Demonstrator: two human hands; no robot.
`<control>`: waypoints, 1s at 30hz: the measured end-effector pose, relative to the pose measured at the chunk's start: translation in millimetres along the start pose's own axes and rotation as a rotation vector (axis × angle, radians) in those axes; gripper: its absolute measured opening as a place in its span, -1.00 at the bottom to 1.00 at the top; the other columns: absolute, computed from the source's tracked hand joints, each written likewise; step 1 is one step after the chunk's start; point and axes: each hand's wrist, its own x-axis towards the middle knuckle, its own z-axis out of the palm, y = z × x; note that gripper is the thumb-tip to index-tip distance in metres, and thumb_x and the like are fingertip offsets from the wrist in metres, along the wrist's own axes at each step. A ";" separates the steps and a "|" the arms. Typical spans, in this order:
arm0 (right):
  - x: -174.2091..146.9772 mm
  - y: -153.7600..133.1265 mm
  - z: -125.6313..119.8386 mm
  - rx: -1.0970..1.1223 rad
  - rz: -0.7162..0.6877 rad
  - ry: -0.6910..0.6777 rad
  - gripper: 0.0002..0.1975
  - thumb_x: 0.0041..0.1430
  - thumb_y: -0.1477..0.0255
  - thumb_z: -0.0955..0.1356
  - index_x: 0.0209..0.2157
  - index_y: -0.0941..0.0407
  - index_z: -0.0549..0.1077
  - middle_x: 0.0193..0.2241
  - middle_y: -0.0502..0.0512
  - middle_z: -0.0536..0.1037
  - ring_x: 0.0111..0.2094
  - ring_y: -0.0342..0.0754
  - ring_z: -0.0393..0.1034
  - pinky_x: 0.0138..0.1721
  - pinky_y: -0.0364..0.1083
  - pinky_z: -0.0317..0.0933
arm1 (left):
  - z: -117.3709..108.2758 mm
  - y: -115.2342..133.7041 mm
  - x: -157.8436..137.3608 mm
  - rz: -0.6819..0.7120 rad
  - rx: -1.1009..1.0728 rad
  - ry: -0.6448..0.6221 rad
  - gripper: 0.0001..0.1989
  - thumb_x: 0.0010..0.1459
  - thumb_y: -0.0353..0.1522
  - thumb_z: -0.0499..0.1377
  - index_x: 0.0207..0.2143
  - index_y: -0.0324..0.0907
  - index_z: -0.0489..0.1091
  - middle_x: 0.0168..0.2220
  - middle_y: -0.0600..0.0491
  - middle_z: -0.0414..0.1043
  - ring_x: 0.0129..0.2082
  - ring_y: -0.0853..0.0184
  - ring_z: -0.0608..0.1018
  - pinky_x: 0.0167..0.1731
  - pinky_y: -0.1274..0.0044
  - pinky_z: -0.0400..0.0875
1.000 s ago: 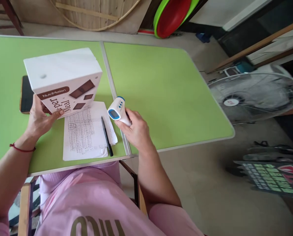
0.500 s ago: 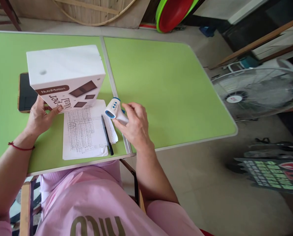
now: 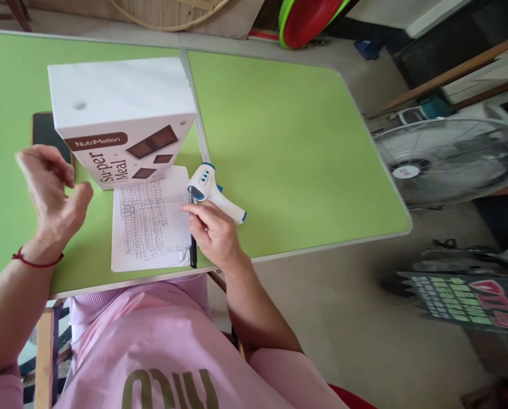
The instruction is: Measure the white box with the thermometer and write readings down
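My right hand (image 3: 213,232) is closed around a black pen (image 3: 193,255), whose tip end points away from me across the right edge of the written paper (image 3: 147,221). Just beyond those fingers, a white and blue infrared thermometer (image 3: 222,205) lies on the table. My left hand (image 3: 55,193) holds nothing; its fingers are loosely curled and the thumb stands apart, slightly blurred. It hovers left of a white NutriMotion box (image 3: 121,91), which stands upright behind the paper. Behind that hand, a phone (image 3: 49,133) is partly covered by the hand and the box.
The green table (image 3: 288,153) has a metal seam and a rounded right edge. A standing fan (image 3: 407,170) is beyond that edge, with a printed sign (image 3: 458,301) lower down. Red and green basins (image 3: 309,20) lean at the back.
My left hand has let go of the box and drawn back left. My right hand has put the thermometer down and moved to the pen, which has turned slightly.
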 end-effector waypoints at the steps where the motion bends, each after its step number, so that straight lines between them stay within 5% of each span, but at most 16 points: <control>1: -2.3 -0.2 -2.6 0.107 0.012 0.020 -0.73 0.27 0.43 0.21 -0.13 0.05 0.50 -0.33 0.11 0.51 -0.34 -0.05 0.40 -0.24 0.01 0.35 | 0.1 7.3 -1.0 0.094 -0.052 0.052 -0.65 -0.13 -0.41 0.22 -0.34 -0.11 0.09 -0.43 0.17 0.10 -0.53 0.48 0.18 -0.57 0.58 0.08; 3: -8.0 0.0 -5.3 0.321 0.053 0.039 -0.73 0.27 0.36 0.23 -0.05 0.03 0.45 -0.29 0.11 0.48 -0.30 -0.03 0.40 -0.24 0.04 0.36 | -0.4 21.6 -6.1 0.258 -0.053 -0.029 -0.75 -0.06 -0.43 0.20 -0.39 -0.11 0.13 -0.54 0.21 0.08 -0.60 0.47 0.18 -0.62 0.56 0.04; 5: -13.7 0.4 -4.4 0.513 0.099 0.035 -0.69 0.24 0.27 0.30 0.00 0.00 0.38 -0.31 0.07 0.44 -0.31 -0.04 0.38 -0.27 0.02 0.36 | 0.5 33.5 -15.9 0.325 0.073 -0.314 -0.83 0.04 -0.50 0.18 -0.40 -0.13 0.23 -0.60 0.22 0.12 -0.65 0.48 0.21 -0.67 0.56 0.03; 8: -18.9 0.1 1.3 0.700 0.108 0.068 -0.67 0.13 0.21 0.43 -0.09 -0.05 0.37 -0.41 -0.03 0.37 -0.39 -0.09 0.30 -0.36 -0.05 0.29 | 7.3 44.2 -35.9 0.620 0.118 -0.662 -0.83 0.19 -0.55 0.13 -0.19 -0.17 0.32 -0.56 0.20 0.35 -0.66 0.47 0.35 -0.68 0.57 0.19; 11: -20.2 -2.3 7.8 0.708 0.120 0.089 -0.75 0.21 0.12 0.36 -0.22 -0.01 0.45 -0.50 -0.05 0.34 -0.47 -0.13 0.24 -0.43 -0.08 0.22 | 16.8 47.9 -53.6 0.781 0.204 -0.844 -0.79 0.28 -0.56 0.06 -0.04 -0.26 0.32 -0.55 0.16 0.40 -0.67 0.43 0.38 -0.70 0.53 0.19; 16: -22.1 -8.9 14.7 0.661 0.217 0.141 -0.62 0.31 0.13 0.21 -0.15 0.01 0.57 -0.48 0.00 0.45 -0.45 -0.11 0.32 -0.41 -0.06 0.27 | 20.9 46.1 -67.0 0.734 0.369 -0.967 -0.75 0.33 -0.55 0.00 0.04 -0.33 0.27 -0.60 0.16 0.37 -0.73 0.40 0.36 -0.75 0.52 0.09; 22: -23.5 -19.1 19.9 0.430 0.281 0.091 -0.92 0.13 0.41 0.35 -0.36 0.08 0.49 -0.60 -0.10 0.43 -0.62 -0.21 0.21 -0.56 -0.15 0.16 | 19.5 42.9 -70.0 0.625 0.503 -1.027 -0.73 0.39 -0.34 0.01 0.04 -0.32 0.26 -0.58 0.12 0.42 -0.70 0.33 0.43 -0.75 0.50 0.06; 30: -20.9 -16.0 27.9 0.188 0.026 0.194 -0.92 0.15 0.46 0.35 -0.44 0.07 0.41 -0.60 -0.12 0.48 -0.62 -0.23 0.28 -0.56 -0.21 0.20 | 20.1 46.9 -66.8 0.617 0.567 -1.034 -0.67 0.43 -0.34 -0.06 0.08 -0.38 0.29 -0.60 0.10 0.42 -0.71 0.32 0.44 -0.74 0.50 0.04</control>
